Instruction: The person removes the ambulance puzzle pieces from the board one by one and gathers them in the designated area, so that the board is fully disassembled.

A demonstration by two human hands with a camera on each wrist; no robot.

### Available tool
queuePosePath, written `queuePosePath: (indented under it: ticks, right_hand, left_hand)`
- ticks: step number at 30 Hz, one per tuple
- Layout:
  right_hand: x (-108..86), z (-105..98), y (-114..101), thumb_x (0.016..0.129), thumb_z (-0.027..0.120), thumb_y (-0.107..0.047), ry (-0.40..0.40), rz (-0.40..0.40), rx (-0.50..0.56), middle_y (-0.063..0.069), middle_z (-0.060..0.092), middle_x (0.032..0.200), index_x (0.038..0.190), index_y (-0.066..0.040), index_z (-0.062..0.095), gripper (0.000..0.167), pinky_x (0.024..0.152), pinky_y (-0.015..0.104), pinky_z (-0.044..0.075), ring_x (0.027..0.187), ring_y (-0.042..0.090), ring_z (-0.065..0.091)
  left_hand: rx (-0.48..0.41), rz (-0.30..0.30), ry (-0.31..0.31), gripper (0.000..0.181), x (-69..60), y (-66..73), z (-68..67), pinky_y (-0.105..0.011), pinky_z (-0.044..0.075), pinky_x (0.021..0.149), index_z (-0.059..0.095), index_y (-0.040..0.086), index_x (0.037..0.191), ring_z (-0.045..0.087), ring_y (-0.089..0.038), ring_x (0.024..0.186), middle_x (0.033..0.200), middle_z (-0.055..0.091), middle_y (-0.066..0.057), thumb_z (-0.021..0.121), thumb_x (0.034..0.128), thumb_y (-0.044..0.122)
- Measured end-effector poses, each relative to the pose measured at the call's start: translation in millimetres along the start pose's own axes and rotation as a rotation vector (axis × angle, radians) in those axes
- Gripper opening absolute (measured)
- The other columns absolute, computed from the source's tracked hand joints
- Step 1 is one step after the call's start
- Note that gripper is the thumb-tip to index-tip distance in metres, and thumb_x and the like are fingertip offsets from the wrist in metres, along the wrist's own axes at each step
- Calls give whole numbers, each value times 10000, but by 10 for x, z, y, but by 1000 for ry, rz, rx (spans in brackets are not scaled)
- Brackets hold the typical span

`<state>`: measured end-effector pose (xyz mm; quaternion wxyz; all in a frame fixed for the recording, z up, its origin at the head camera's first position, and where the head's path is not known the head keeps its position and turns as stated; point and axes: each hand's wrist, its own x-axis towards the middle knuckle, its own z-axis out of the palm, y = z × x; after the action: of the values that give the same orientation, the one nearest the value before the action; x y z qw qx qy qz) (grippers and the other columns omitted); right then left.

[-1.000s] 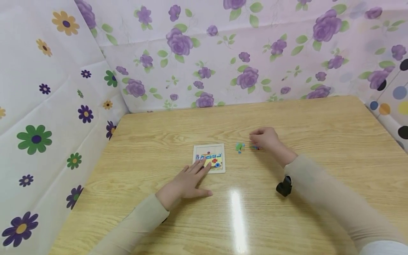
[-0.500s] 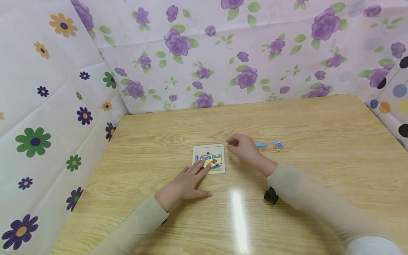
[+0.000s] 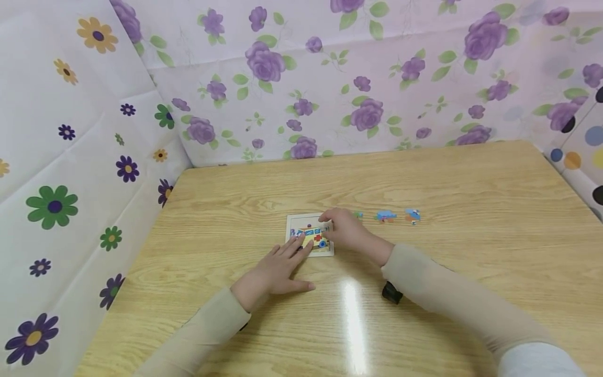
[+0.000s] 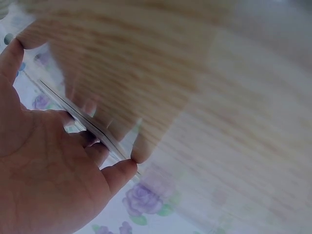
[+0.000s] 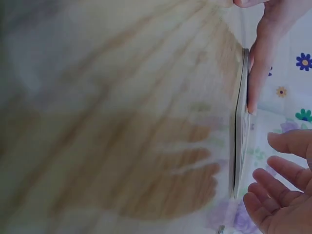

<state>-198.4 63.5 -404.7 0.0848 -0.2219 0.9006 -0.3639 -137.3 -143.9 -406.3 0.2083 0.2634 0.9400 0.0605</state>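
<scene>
A small square jigsaw board [image 3: 289, 226] with a pale rim and a yellow ambulance picture [image 3: 310, 236] lies on the table. My left hand [image 3: 275, 269] rests on its lower left part with spread, straight fingers. My right hand [image 3: 350, 230] hovers at the board's right edge, fingers loosely bent over it. In the right wrist view, the right hand's [image 5: 285, 187] thumb and fingers are apart and no piece shows between them. From the left wrist view, the left hand [image 4: 53, 170] lies along the thin board edge [image 4: 92, 126].
Right of the board lie a partly covered green jigsaw piece [image 3: 359, 214], a blue piece [image 3: 386, 215] and a blue and orange piece [image 3: 412, 214]. Flowered sheets [image 3: 264, 120] stand behind and left of the wooden table [image 3: 447, 188].
My right hand has moved left, from the loose pieces to the board's right edge. The blue pieces it covered are now uncovered. My left hand stays on the board.
</scene>
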Motion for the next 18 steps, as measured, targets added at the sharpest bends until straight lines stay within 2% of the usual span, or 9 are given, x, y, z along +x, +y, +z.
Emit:
queuePosePath:
  ticks: [2,6,9,12,18]
  right_hand:
    - [13,15,-1,860,669,-59,-31,2,-9,183,629,1201,1180,36,619,337,754,337,536,802,187,622]
    - [25,41,-1,845,681,-51,-57,-5,-60,186,639,1201,1201,41,609,374,893,399,518,971,254,646]
    - [17,50,2,833,687,-47,-56,-7,-98,185,646,1190,1197,45,611,383,970,455,470,1143,349,567]
    - [7,47,5,825,682,-35,-56,-3,-104,188,647,1186,1186,51,617,377,970,460,467,1132,352,558]
    - [5,53,17,825,664,-2,-53,-19,-92,202,652,1165,1155,67,623,340,952,437,489,1122,335,594]
  left_hand:
    - [0,0,-2,908,-2,3,-2,-533,149,1164,107,209,1545,45,-224,1483,1615,1,-32,541,865,626]
    - [4,0,-11,883,-2,11,-3,-532,146,1165,107,241,1544,37,-234,1483,1614,-7,-38,532,872,624]
    - [16,4,-18,832,6,10,6,-533,142,1166,126,301,1537,30,-250,1482,1613,-15,-55,517,879,626]
    - [31,3,-24,793,13,11,11,-532,142,1166,138,348,1528,26,-261,1481,1611,-23,-68,505,883,629]
    - [45,-12,-39,791,11,31,-10,-526,146,1167,146,351,1527,31,-254,1481,1611,-26,-68,504,881,633]
